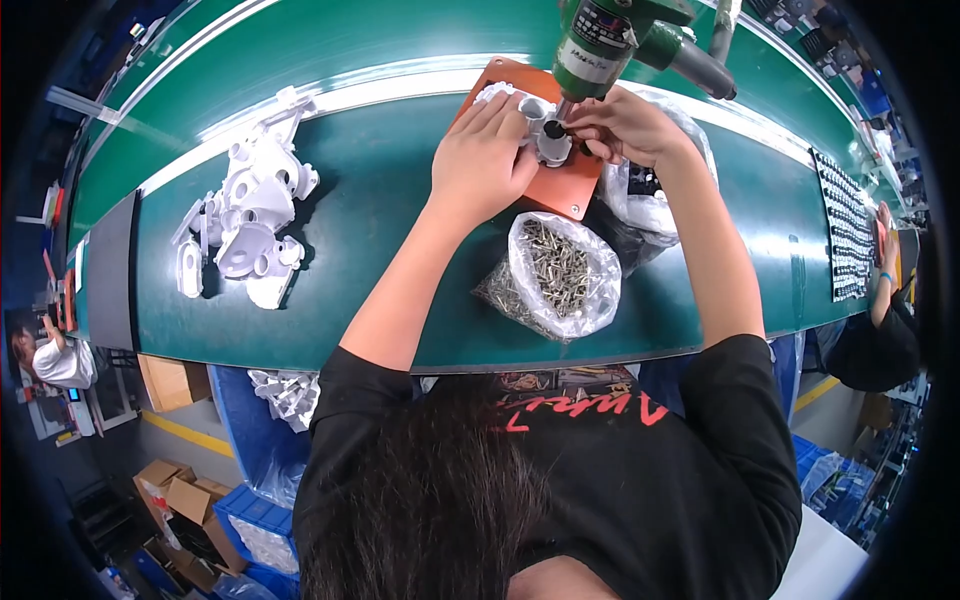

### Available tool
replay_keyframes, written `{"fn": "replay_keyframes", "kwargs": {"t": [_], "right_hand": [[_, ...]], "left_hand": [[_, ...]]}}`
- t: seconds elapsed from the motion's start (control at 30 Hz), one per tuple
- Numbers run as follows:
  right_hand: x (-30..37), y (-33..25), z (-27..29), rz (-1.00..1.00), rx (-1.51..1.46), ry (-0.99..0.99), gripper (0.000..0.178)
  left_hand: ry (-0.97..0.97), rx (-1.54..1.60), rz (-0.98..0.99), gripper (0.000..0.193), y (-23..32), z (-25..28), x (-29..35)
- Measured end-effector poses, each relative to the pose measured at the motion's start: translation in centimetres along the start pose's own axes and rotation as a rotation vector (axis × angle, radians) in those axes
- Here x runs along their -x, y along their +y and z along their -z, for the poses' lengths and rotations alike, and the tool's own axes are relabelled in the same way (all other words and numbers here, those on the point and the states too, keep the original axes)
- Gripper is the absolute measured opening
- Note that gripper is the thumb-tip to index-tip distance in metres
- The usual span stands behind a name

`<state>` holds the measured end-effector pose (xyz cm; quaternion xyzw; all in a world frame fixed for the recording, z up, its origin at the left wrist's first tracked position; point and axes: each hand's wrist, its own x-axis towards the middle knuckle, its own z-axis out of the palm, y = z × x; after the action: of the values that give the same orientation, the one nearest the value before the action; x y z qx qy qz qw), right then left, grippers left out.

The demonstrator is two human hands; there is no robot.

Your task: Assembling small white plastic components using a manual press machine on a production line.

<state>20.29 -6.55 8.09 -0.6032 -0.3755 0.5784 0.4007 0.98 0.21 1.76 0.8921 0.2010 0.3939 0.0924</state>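
A white moulded plastic part (535, 107) with round openings lies on an orange plate (568, 190) below a green drill-like machine (597, 45). My left hand (482, 150) grips its left side, fingers laid over the top and thumb on the near edge. On the right, my right hand (628, 125) pinches a small black round piece (555, 129) at the part's opening, close under the machine's tip. Another dark piece sits by its lower fingers, partly hidden. Close to the plate stands an open clear bag (605, 300) of small metal pins or screws (558, 265).
Several similar white parts (255, 205) are piled on the green table (370, 190) at the left. Behind my right forearm is a clear bag (640, 212) with black pieces. A rack of small parts (843, 230) lies far right. Other people sit at both sides.
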Motion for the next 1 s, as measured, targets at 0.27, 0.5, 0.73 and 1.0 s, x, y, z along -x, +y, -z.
{"fn": "replay_keyframes", "kwargs": {"t": [0.27,0.5,0.73,1.0], "right_hand": [[-0.8,0.9,-0.2,0.081,0.178,0.052,0.021],[-0.5,0.7,-0.6,0.05,0.206,0.103,0.019],[-0.2,1.2,0.0,0.105,0.142,0.084,0.012],[-2.6,-1.7,12.9,0.744,-0.186,0.527,0.031]], "left_hand": [[-0.006,0.001,0.004,0.019,0.1,0.0,-0.1],[-0.014,0.002,0.004,0.021,0.0,0.0,-0.1],[0.051,-0.014,-0.011,0.026,0.0,0.1,0.1],[0.078,0.01,-0.006,0.027,-0.3,-0.1,0.6]]}}
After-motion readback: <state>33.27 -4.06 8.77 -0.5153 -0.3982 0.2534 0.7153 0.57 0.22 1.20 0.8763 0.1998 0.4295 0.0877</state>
